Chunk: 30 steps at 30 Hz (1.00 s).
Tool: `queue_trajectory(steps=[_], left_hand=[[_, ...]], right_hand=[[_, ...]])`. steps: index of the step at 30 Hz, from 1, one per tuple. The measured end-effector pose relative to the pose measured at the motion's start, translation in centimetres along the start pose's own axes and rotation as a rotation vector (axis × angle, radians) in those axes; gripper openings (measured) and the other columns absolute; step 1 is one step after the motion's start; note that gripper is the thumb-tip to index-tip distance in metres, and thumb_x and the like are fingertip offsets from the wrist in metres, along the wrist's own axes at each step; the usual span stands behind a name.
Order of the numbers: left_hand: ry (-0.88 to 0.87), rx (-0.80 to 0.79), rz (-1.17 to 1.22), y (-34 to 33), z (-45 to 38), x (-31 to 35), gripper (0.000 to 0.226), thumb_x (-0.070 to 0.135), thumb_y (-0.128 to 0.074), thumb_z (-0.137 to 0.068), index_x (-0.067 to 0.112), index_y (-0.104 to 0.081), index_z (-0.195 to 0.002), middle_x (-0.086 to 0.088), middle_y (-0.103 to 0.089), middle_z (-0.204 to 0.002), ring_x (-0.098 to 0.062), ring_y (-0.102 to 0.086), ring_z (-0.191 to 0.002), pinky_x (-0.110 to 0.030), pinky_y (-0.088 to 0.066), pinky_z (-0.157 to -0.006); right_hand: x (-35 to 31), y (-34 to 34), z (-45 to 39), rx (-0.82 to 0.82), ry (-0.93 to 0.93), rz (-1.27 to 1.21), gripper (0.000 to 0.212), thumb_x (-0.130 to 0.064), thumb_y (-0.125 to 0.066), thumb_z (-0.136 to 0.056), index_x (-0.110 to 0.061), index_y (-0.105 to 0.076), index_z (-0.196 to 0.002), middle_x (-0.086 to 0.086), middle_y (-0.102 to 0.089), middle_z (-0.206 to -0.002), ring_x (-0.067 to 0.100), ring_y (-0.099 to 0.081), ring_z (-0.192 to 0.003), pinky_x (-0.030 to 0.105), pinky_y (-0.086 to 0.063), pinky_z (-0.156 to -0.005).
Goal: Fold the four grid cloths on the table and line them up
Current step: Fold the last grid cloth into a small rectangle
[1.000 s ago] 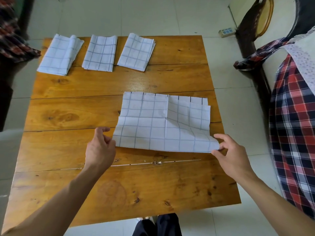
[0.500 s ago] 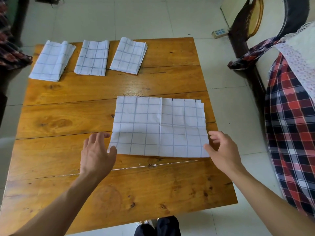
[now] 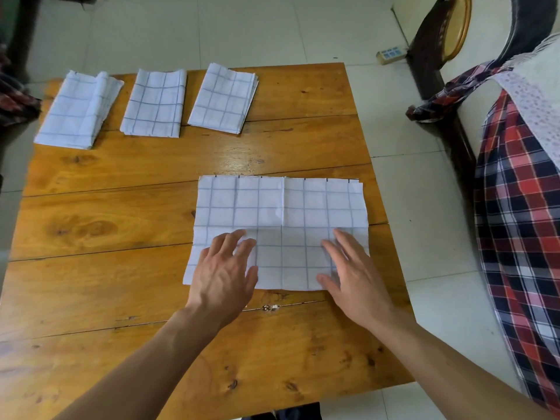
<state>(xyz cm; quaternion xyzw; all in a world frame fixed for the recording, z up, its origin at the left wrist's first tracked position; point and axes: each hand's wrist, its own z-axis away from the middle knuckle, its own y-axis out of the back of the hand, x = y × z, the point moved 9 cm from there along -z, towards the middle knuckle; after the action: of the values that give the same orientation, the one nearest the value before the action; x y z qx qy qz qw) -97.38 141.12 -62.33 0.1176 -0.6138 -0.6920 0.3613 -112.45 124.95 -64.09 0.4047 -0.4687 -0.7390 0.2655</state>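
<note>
Four grid cloths in all on one wooden desk (image 3: 303,95): three folded, one half-done. Largest first after the desk: the fourth cloth (image 3: 281,207), a wide rectangle lying flat at about 2 o'clock from desk centre, a vertical crease down its middle, far edge layers not quite flush at the right corner. Then two hands, both resting flat on its near half: left hand (image 3: 222,275) over the near-left corner, right hand (image 3: 353,275) over the near-right part. Fingers straight and spread, grip fully loose on both, nothing pinched or held, only pressing down.

Smaller: three folded cloths in a row along the far edge, from 10 to 12 o'clock. Left folded cloth (image 3: 77,110) with a raised ridge of loose layers, middle folded cloth (image 3: 154,103), right folded cloth (image 3: 222,100) slightly turned.

Likely risks: layers sliding under the smoothing palms, worsening the offset at the far-right edge; next fold going skewed if made off the centre crease; final packet larger or crooked against the row; left packet's loose ridge springing open if brushed.
</note>
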Motion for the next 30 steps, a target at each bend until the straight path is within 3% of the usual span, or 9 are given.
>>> queue_trajectory(steps=[5,10,18,30], left_hand=[[-0.055,-0.021,-0.053,-1.0,-0.4,0.5,0.049,0.042,-0.06,-0.091,0.024,-0.047,-0.135,-0.004,-0.041,-0.15,-0.025,-0.041,-0.134,-0.043,-0.045,-0.102],[-0.076,-0.029,-0.085,-1.6,-0.4,0.9,0.058,0.048,-0.056,-0.091,0.023,-0.041,-0.141,-0.007,-0.031,-0.157,-0.028,-0.035,-0.139,-0.044,-0.041,-0.107],[-0.129,-0.023,-0.212,-4.7,0.4,0.8,0.071,0.057,-0.028,-0.099,0.014,-0.023,-0.155,-0.013,-0.011,-0.166,-0.032,-0.014,-0.152,-0.055,-0.023,-0.119],[-0.111,-0.06,-0.253,-5.1,1.6,-2.7,0.074,0.059,-0.026,-0.099,0.017,-0.014,-0.159,-0.009,0.0,-0.167,-0.029,-0.001,-0.154,-0.055,-0.016,-0.121]], right_hand=[[-0.1,-0.7,-0.5,-0.01,0.008,0.062,0.075,-0.06,-0.043,-0.089,-0.023,-0.03,-0.152,0.002,-0.013,-0.164,0.021,-0.013,-0.15,0.035,-0.023,-0.117],[-2.2,-0.9,-0.7,0.022,0.044,0.059,0.075,-0.052,-0.055,-0.093,-0.021,-0.025,-0.154,0.001,-0.006,-0.165,0.017,-0.001,-0.151,0.036,-0.014,-0.118],[-6.5,-4.0,-1.6,-0.107,0.181,0.07,0.077,-0.054,-0.034,-0.1,-0.023,0.008,-0.156,0.001,0.026,-0.161,0.015,0.026,-0.147,0.038,0.006,-0.122],[-1.3,-3.8,-0.6,-0.116,0.138,0.212,0.076,-0.057,-0.024,-0.101,-0.02,0.014,-0.155,0.005,0.024,-0.161,0.02,0.021,-0.149,0.049,-0.003,-0.122]])
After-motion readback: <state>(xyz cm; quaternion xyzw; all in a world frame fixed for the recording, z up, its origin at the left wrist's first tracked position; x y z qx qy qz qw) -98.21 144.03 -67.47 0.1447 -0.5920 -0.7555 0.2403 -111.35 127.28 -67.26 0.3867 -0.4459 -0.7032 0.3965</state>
